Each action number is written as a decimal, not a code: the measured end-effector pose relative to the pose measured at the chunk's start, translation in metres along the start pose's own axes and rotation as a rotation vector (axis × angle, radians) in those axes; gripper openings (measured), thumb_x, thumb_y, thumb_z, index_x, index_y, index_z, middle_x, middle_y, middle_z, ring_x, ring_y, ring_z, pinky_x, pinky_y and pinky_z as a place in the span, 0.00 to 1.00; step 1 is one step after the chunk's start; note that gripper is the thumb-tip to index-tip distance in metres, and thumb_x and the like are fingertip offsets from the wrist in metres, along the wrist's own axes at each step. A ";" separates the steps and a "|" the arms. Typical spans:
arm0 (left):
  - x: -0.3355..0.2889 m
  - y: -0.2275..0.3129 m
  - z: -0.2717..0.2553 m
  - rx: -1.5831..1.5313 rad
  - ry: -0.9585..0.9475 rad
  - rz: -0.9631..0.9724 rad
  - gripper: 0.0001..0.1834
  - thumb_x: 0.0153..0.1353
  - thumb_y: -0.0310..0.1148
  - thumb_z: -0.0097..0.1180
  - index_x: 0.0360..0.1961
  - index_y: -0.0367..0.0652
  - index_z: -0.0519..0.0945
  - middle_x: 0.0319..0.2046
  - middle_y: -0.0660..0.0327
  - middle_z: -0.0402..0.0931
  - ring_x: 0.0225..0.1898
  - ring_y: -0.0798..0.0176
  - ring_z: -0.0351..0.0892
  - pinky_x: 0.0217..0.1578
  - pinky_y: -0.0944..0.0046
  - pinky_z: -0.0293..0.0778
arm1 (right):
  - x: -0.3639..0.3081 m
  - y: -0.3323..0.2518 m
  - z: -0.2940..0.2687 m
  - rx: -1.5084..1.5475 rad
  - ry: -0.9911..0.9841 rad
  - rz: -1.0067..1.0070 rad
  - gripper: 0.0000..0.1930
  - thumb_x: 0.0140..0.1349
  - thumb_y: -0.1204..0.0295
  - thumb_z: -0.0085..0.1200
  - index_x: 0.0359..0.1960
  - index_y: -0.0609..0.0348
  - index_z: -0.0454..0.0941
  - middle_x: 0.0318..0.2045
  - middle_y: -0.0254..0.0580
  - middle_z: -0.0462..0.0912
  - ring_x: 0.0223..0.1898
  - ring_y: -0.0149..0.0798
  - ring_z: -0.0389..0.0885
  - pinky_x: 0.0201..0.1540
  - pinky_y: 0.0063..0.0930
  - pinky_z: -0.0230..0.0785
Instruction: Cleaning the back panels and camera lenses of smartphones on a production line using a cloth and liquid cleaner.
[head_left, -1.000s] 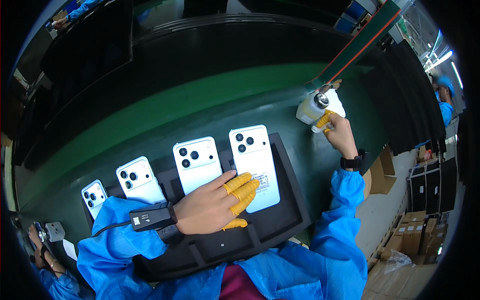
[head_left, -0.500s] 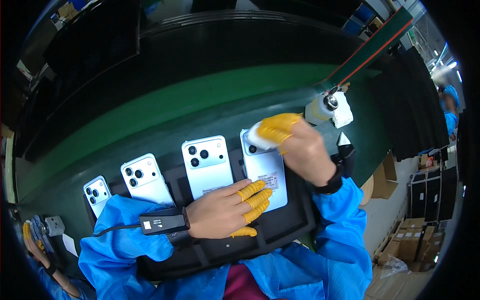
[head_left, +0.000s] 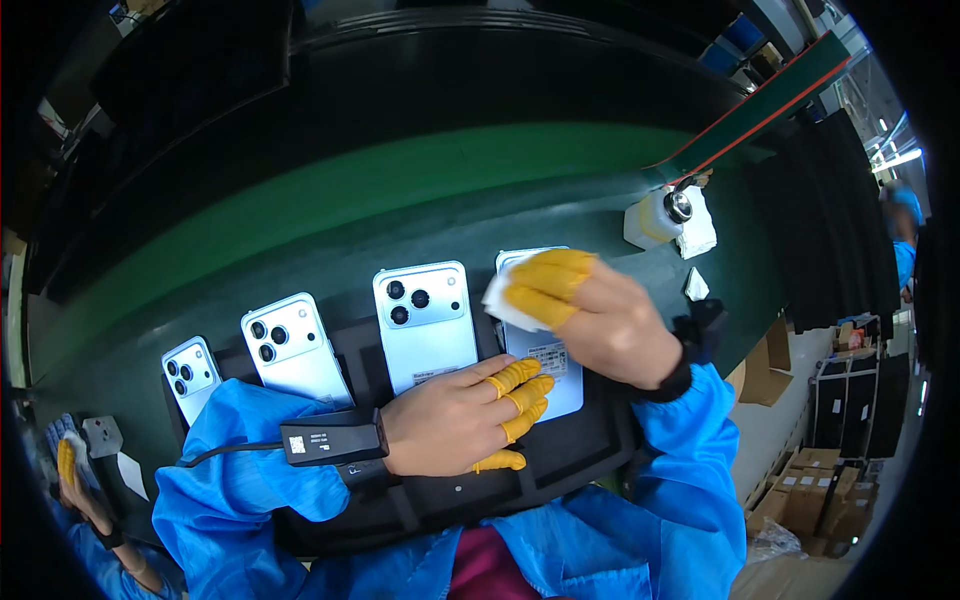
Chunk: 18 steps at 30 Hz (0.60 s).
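My right hand [head_left: 615, 325], with yellow finger cots, presses a folded white wiping cloth [head_left: 500, 300] onto the camera end of the rightmost light-blue phone [head_left: 565, 400]. Hand and cloth hide that phone's lenses. Stretched flat, my left hand [head_left: 455, 415], its fingers also in yellow cots, rests with its fingertips over the lower left part of the same phone, beside a printed label [head_left: 547, 358]. A second phone [head_left: 428, 340] lies just left of it, partly under my left hand. Further left are another phone [head_left: 295, 350] and a smaller-looking one [head_left: 192, 380], all back side up.
The phones lie on a black compartmented tray [head_left: 540, 480] on a green bench. At the right stand a white pump bottle [head_left: 650, 220], a stack of white cloths [head_left: 697, 225] and a small folded cloth [head_left: 697, 285]. Another person's gloved hand [head_left: 75, 480] is at far left.
My right hand and the cloth have shifted slightly downward over the phone's camera end. The view has moved a little; my left hand stays laid on the phone.
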<state>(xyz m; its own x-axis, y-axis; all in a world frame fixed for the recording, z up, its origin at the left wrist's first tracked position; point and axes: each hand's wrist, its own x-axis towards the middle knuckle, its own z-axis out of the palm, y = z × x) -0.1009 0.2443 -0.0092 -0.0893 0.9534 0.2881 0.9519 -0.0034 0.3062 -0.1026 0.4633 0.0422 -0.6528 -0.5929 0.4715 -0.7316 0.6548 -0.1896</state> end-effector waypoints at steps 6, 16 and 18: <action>-0.003 0.002 -0.001 0.001 0.024 -0.019 0.26 0.60 0.49 0.53 0.50 0.39 0.78 0.51 0.56 0.75 0.56 0.57 0.71 0.67 0.56 0.57 | -0.038 0.007 -0.023 -0.248 -0.220 0.097 0.06 0.45 0.80 0.58 0.27 0.63 0.82 0.31 0.45 0.80 0.36 0.43 0.80 0.39 0.31 0.78; 0.003 -0.003 0.004 0.019 -0.104 -0.010 0.28 0.63 0.51 0.49 0.53 0.38 0.75 0.60 0.55 0.70 0.62 0.54 0.67 0.67 0.56 0.56 | 0.001 0.017 0.006 -0.145 -0.145 0.034 0.06 0.42 0.83 0.58 0.25 0.65 0.81 0.28 0.45 0.79 0.32 0.44 0.78 0.37 0.31 0.77; 0.000 -0.002 0.002 0.019 -0.087 -0.013 0.29 0.63 0.51 0.49 0.54 0.38 0.75 0.59 0.54 0.70 0.63 0.53 0.67 0.67 0.56 0.55 | -0.008 0.010 -0.010 -0.210 -0.169 0.041 0.06 0.42 0.83 0.58 0.25 0.65 0.81 0.28 0.45 0.80 0.33 0.43 0.79 0.36 0.32 0.77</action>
<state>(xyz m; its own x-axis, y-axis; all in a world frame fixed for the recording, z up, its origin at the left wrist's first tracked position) -0.1022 0.2452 -0.0116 -0.0770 0.9759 0.2043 0.9562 0.0142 0.2923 -0.1031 0.4790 0.0450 -0.7177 -0.6219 0.3134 -0.6583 0.7526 -0.0142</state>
